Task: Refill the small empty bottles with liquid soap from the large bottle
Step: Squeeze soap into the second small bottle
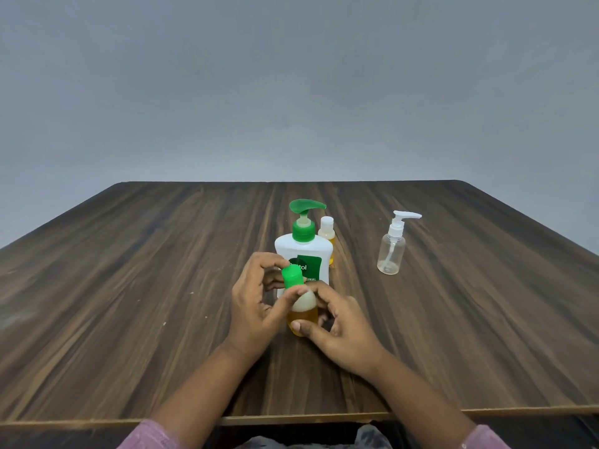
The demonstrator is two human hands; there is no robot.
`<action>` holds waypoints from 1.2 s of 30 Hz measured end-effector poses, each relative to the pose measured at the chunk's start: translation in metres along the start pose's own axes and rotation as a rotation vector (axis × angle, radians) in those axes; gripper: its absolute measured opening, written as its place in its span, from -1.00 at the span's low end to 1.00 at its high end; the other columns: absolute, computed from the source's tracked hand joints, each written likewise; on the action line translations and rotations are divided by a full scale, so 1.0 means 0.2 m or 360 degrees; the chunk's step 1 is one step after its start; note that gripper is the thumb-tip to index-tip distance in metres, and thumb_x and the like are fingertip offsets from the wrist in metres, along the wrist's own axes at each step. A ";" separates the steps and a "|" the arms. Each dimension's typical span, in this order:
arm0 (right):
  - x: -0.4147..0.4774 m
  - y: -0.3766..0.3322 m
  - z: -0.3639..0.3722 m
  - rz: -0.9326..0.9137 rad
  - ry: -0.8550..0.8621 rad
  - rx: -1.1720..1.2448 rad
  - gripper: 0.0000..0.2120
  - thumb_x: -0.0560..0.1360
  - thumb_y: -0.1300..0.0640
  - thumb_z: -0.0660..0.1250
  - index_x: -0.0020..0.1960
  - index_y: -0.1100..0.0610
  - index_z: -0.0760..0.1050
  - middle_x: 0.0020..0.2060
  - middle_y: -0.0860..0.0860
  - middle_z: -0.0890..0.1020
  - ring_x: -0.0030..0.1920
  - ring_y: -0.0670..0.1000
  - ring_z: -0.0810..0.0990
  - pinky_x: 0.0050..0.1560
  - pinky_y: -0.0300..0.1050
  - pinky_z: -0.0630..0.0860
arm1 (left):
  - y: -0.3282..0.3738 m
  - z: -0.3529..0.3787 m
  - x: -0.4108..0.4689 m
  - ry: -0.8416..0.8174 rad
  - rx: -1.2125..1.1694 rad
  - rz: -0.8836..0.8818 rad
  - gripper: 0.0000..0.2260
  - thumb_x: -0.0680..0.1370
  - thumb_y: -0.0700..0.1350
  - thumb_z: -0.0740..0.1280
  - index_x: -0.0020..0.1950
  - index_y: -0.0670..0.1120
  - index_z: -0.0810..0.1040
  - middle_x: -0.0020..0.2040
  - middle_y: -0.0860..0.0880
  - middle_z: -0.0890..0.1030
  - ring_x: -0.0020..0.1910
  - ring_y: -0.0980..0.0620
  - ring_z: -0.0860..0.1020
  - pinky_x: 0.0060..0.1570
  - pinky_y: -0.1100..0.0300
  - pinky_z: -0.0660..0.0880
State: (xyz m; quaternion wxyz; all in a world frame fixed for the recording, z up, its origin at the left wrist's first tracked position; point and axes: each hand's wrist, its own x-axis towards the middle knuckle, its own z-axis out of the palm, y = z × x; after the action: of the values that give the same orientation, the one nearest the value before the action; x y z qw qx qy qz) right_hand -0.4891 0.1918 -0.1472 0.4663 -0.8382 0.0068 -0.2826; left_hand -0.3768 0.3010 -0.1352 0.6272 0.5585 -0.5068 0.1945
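Wood table (129,286) | my left hand (252,306) pinching green cap (291,277) | my right hand (346,335) gripping small bottle (303,314), amber soap inside, maybe resting on table | large bottle (308,254) just behind it

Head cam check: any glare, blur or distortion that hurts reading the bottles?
Head view: light soft and even, no glare on the table, shadows faint; head view: wide-angle stretch splays the table's side edges; head view: large bottle and clear pump bottle look sharp, the left hand and green cap hide part of the large bottle's label.
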 end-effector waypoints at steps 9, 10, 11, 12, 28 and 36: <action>-0.01 0.00 0.00 -0.0188 0.0043 -0.0134 -0.61 0.48 -0.03 0.35 0.28 0.03 0.46 0.08 -0.09 0.60 0.04 -0.07 0.59 -0.08 -0.21 0.55 | 0.00 0.00 0.00 0.0008 -0.0098 -0.0059 -0.60 0.54 0.17 0.29 0.10 -0.17 0.49 -0.09 -0.03 0.61 -0.13 0.04 0.62 -0.17 0.17 0.56; -0.01 0.01 0.00 -0.0205 0.0044 -0.0200 -0.60 0.48 -0.05 0.35 0.29 0.02 0.45 0.10 -0.10 0.60 0.06 -0.08 0.58 -0.07 -0.16 0.57 | 0.00 0.00 0.00 0.0020 -0.0131 -0.0099 -0.55 0.50 0.20 0.34 0.02 -0.21 0.51 -0.14 -0.05 0.61 -0.17 0.01 0.62 -0.22 0.12 0.57; -0.01 0.01 0.00 -0.0215 0.0035 -0.0226 -0.59 0.48 -0.05 0.35 0.30 0.01 0.45 0.11 -0.10 0.60 0.08 -0.08 0.58 -0.06 -0.12 0.58 | 0.00 0.00 0.01 0.0017 -0.0113 -0.0103 -0.53 0.48 0.22 0.36 -0.06 -0.22 0.53 -0.18 -0.07 0.61 -0.21 -0.02 0.61 -0.27 0.06 0.56; -0.01 0.01 0.00 -0.0210 0.0015 -0.0182 -0.59 0.48 -0.05 0.35 0.29 0.02 0.46 0.11 -0.09 0.60 0.09 -0.07 0.58 -0.05 -0.09 0.58 | 0.00 0.00 0.01 -0.0001 -0.0070 -0.0078 -0.53 0.49 0.21 0.34 -0.11 -0.23 0.54 -0.21 -0.09 0.59 -0.23 -0.04 0.59 -0.31 0.01 0.54; 0.04 -0.02 -0.16 0.0412 -0.1079 0.1362 -0.68 0.46 0.12 0.43 0.19 0.13 0.51 -0.03 0.07 0.69 0.01 0.04 0.66 0.08 -0.11 0.53 | 0.13 0.03 0.03 -0.0591 -0.1104 -0.0736 -0.64 0.50 0.22 0.31 -0.10 -0.07 0.66 -0.10 -0.16 0.66 0.05 -0.29 0.58 0.09 -0.23 0.50; 0.04 -0.02 -0.17 0.0519 -0.1016 0.1544 -0.65 0.47 0.07 0.43 0.21 0.14 0.52 -0.07 0.09 0.69 -0.05 0.03 0.67 0.04 -0.11 0.55 | 0.14 0.05 0.07 -0.0642 -0.1609 -0.1143 -0.52 0.40 0.18 0.46 0.13 -0.15 0.65 0.09 -0.20 0.63 0.15 -0.17 0.55 0.22 -0.13 0.39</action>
State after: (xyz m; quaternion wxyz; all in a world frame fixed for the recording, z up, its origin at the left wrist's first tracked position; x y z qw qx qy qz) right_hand -0.4995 0.1647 -0.1267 0.8118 -0.5614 -0.1347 0.0873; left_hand -0.3983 0.2953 -0.1109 0.7311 0.3547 -0.4255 -0.3982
